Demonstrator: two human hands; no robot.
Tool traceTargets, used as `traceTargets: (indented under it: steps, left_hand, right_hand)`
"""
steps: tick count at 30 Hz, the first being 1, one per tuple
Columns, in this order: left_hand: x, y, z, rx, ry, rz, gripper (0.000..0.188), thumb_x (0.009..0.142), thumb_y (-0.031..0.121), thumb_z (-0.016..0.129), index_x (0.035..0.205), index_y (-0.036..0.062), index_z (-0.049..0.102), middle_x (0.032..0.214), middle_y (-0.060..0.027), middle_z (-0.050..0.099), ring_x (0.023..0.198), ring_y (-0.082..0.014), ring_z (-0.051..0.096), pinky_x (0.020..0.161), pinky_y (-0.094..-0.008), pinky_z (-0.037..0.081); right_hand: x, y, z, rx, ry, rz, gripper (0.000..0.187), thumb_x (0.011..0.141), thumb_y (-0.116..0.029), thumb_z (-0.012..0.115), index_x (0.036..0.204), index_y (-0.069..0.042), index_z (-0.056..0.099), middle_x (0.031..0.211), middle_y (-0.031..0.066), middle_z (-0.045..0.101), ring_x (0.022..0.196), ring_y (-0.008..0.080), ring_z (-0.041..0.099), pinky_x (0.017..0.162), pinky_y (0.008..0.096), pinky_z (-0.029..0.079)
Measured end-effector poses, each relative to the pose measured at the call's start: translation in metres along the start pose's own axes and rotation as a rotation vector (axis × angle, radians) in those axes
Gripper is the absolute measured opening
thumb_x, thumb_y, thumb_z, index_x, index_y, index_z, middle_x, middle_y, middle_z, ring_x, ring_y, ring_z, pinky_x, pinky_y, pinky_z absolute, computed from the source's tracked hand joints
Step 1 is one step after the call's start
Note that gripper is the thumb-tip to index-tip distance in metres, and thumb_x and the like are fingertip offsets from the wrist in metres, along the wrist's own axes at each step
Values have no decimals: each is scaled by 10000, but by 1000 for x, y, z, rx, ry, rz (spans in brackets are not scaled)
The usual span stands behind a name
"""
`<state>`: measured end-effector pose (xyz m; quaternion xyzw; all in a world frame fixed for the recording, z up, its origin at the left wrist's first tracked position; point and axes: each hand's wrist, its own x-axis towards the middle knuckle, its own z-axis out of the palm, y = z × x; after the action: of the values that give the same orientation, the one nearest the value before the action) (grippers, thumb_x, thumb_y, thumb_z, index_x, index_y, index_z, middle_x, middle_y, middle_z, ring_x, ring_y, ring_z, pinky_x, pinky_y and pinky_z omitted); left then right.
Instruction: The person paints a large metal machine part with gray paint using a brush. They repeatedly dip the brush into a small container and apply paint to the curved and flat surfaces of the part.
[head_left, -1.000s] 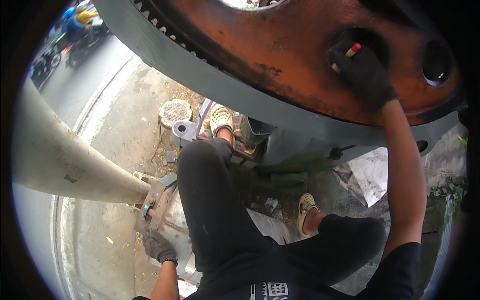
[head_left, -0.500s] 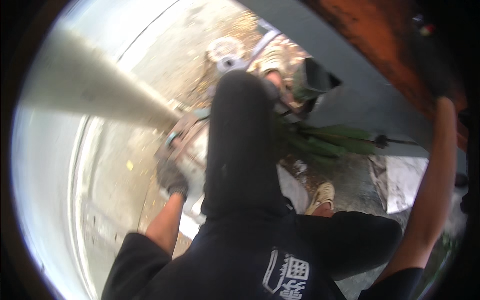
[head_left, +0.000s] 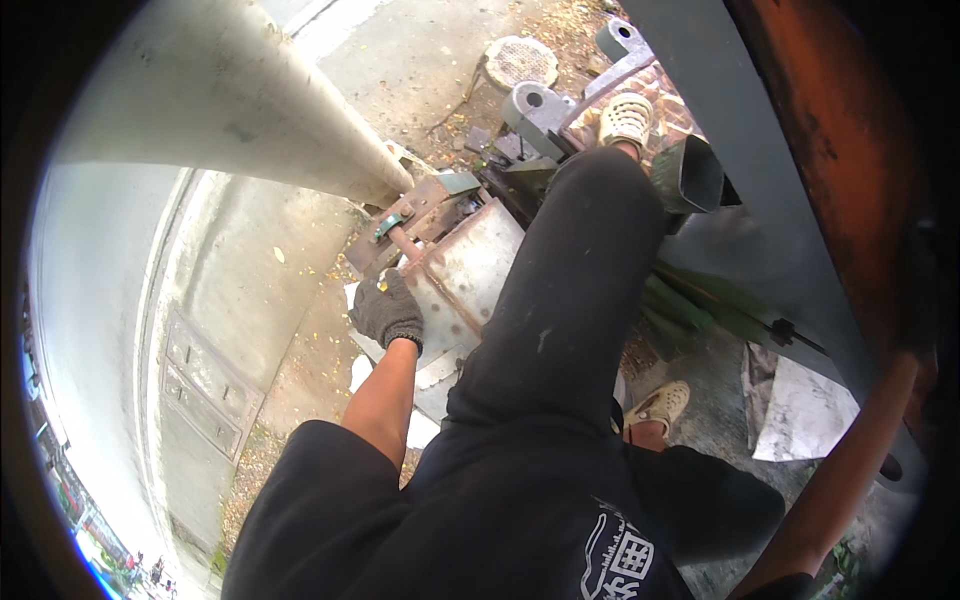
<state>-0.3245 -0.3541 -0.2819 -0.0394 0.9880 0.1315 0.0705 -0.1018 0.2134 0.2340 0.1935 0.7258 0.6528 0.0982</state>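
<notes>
My left hand (head_left: 387, 308), in a dark knitted glove, is closed at the near edge of a pale, rust-stained metal box (head_left: 470, 262). A small yellow-white spot shows by its fingertips; what it is I cannot make out. Just beyond the knuckles is a rusty hinge-like bar (head_left: 410, 218) with a green ring-shaped fitting (head_left: 388, 226) on it. My right arm (head_left: 850, 470) reaches up the right side. Its hand (head_left: 918, 310) is lost in shadow beside an orange painted metal part (head_left: 815, 110), so its fingers do not show.
A thick pale pole (head_left: 270, 120) slants in from the upper left. My one shoe (head_left: 627, 120) rests on a rusty tread plate beside grey lugs (head_left: 540, 112). A square dark tube (head_left: 690, 175), green straps (head_left: 690, 300) and a white sheet (head_left: 800, 410) lie to the right.
The view has swung, so the metal box, my leg and my left hand sit farther right. My left hand stays at the box. My right forearm appears lower.
</notes>
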Motion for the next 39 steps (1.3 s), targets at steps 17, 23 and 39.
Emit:
traceTargets:
  steps: [17, 23, 39]
  left_hand:
    - [2, 15, -20, -71, -98, -50, 487, 1016, 449, 625, 1267, 41, 717, 1267, -167, 723, 1248, -358, 627, 1131, -484, 396]
    - [0, 1, -8, -113, -111, -55, 467, 1013, 441, 633, 1223, 39, 742, 1249, -168, 731, 1224, -357, 635, 1110, -481, 416]
    - [-1, 0, -5, -106, -76, -51, 400, 1009, 406, 636, 1198, 70, 742, 1257, -165, 725, 1248, -349, 624, 1123, -472, 405]
  right_hand:
    - [-51, 43, 47, -324, -269, -254, 307, 1093, -221, 557, 1329, -36, 624, 1254, 142, 678, 1166, 255, 669, 981, 357, 537]
    - [-77, 85, 93, -496, -206, -429, 290, 1109, -211, 525, 1335, -56, 622, 1260, 137, 663, 1179, 244, 656, 990, 370, 532]
    - [-83, 75, 91, -574, -100, -256, 362, 1147, -237, 466, 1452, -69, 564, 1399, 104, 616, 1267, 234, 606, 1096, 377, 479]
